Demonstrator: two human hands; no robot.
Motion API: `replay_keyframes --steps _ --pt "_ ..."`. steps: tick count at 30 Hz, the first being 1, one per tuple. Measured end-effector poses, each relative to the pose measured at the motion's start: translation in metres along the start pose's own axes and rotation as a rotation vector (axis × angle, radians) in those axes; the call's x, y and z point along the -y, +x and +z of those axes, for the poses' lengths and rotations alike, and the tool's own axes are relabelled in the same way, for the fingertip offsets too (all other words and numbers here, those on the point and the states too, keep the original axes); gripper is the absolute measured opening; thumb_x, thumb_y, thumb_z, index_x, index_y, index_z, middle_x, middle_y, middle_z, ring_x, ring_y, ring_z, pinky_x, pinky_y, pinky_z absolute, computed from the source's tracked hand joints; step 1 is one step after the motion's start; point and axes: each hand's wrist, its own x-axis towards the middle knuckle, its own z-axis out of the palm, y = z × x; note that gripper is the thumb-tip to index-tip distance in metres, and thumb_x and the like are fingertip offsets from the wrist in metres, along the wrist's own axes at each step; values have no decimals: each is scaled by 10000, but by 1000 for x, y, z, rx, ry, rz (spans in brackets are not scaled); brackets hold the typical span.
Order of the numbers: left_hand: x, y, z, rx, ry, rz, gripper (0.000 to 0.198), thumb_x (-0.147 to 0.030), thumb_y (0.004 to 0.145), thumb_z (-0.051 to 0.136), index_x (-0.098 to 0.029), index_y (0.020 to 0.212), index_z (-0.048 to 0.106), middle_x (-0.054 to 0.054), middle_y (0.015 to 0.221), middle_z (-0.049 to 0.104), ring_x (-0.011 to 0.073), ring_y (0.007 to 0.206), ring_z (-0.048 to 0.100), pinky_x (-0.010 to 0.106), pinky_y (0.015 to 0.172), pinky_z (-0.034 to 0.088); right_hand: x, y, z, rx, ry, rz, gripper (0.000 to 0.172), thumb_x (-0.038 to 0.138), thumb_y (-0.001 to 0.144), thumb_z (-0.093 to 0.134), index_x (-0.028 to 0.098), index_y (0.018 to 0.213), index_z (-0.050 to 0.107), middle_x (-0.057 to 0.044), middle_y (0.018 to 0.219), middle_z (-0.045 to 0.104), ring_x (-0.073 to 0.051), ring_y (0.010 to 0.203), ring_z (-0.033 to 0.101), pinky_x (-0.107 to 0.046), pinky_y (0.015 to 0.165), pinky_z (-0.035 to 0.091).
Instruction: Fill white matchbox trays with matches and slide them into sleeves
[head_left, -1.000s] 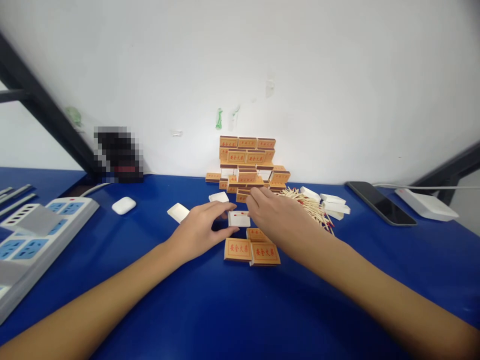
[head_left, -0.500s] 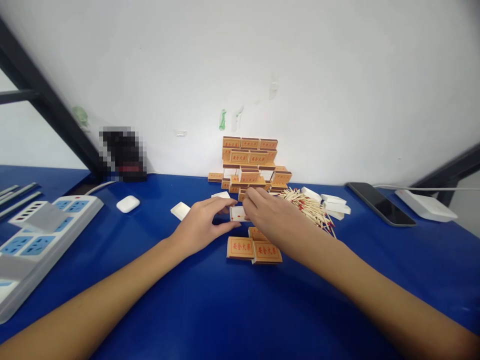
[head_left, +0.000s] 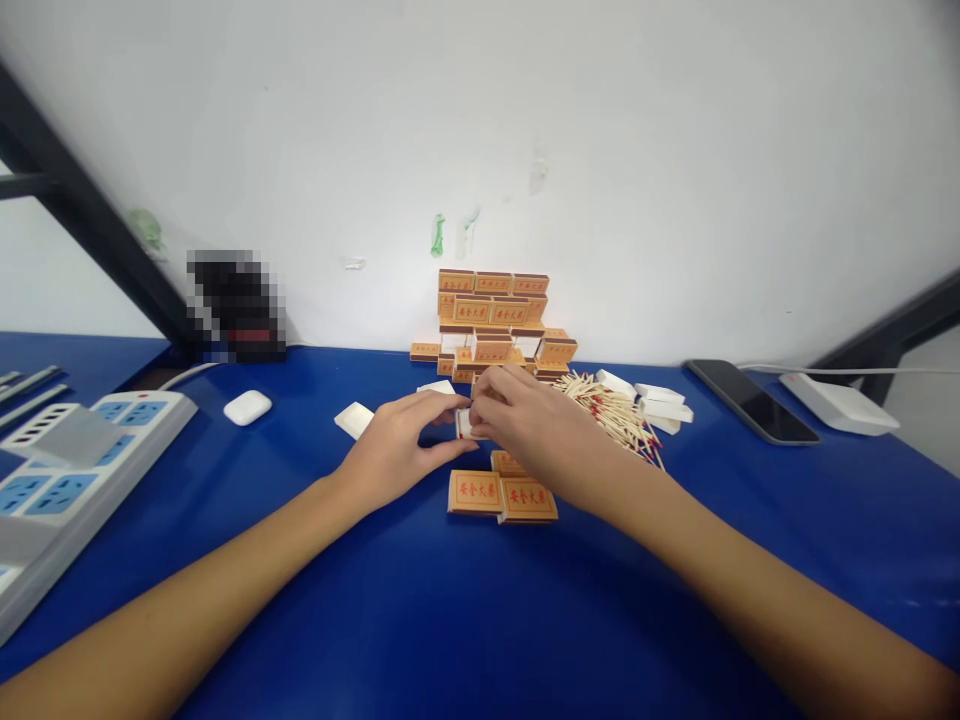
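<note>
Between the thumb and fingers of my left hand (head_left: 401, 440) is a small white matchbox tray (head_left: 464, 426), held by its ends or sides. My right hand (head_left: 529, 420) bends over the same tray with its fingertips pinched together inside or against it; what they hold is hidden. Just in front lie several closed orange matchboxes (head_left: 475, 491) with red lettering. To the right of my right hand spreads a pile of loose red-tipped matches (head_left: 611, 412). White empty trays, one (head_left: 354, 420) left and others (head_left: 661, 405) right, lie around.
Behind my hands, a stack of orange matchboxes (head_left: 491, 312) rises against the white wall. A power strip (head_left: 161, 420) and a white earbud case (head_left: 247, 407) are at left. A phone (head_left: 750, 402) and a white box with a cable (head_left: 838, 404) are at right.
My right fingers have dipped lower into the tray and now cover more of it; the red match heads seen there before are hidden. The view has shifted slightly.
</note>
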Motion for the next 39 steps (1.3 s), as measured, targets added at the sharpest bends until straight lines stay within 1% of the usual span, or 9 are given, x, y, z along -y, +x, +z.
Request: replay_keyframes --steps 4,10,15,20,30,32,35,37,39 --pt "-1 0 -1 -2 -2 -14 369 -327 897 824 -187 1215 701 59 1070 773 185 896 738 330 838 626 -13 -14 -8 -59 176 73 186 144 1048 516 158 1012 697 -100 1045 639 -209 934 600 -330 785 498" --pt "-1 -1 1 -15 4 -4 375 -328 899 822 -184 1223 701 61 1057 765 183 900 728 341 850 626 -25 -31 -6 -27 293 121 162 162 1040 537 197 1080 690 -73 1061 656 -203 946 632 -332 805 491" --pt "0 -1 0 -14 25 23 387 -347 911 810 -192 1245 691 66 1070 766 182 915 728 349 871 629 -24 -31 4 -18 272 142 151 180 1046 514 177 991 655 -72 992 638 -203 893 616 -344 796 494" --pt "0 -1 1 -16 38 41 383 -359 923 796 -195 1251 688 67 1074 767 181 914 730 348 864 631 -21 -31 1 -80 263 181 108 180 1019 536 192 982 637 -68 982 640 -206 893 604 -343 777 485" --pt "-2 -1 1 -19 49 66 403 -346 911 809 -194 1265 691 70 1096 777 190 955 748 341 897 633 -6 -29 7 -109 246 118 221 189 1039 501 159 966 708 -105 1009 655 -207 899 615 -340 778 508" --pt "-2 0 1 -20 55 55 401 -359 914 805 -199 1264 698 66 1092 777 189 948 749 339 897 634 -13 -31 2 -142 272 130 230 210 1045 498 165 988 717 -99 1001 663 -199 878 627 -332 762 506" --pt "-1 1 0 -32 76 38 397 -396 917 796 -206 1254 709 65 1091 779 192 933 752 353 907 636 -36 -38 -11 -205 215 205 230 258 1044 501 187 1018 718 -89 991 687 -191 824 637 -327 725 489" --pt "0 2 0 -33 96 30 387 -406 920 793 -205 1241 716 70 1094 780 196 937 751 363 915 635 -57 -47 -19 -173 34 289 248 282 1031 492 194 988 720 -98 965 706 -206 779 629 -337 669 452" --pt "1 2 0 -30 110 25 383 -407 919 793 -208 1238 718 70 1099 781 199 944 750 367 915 635 -75 -56 -24 -65 -83 373 258 300 1013 494 198 928 715 -100 920 717 -209 732 615 -335 625 407"
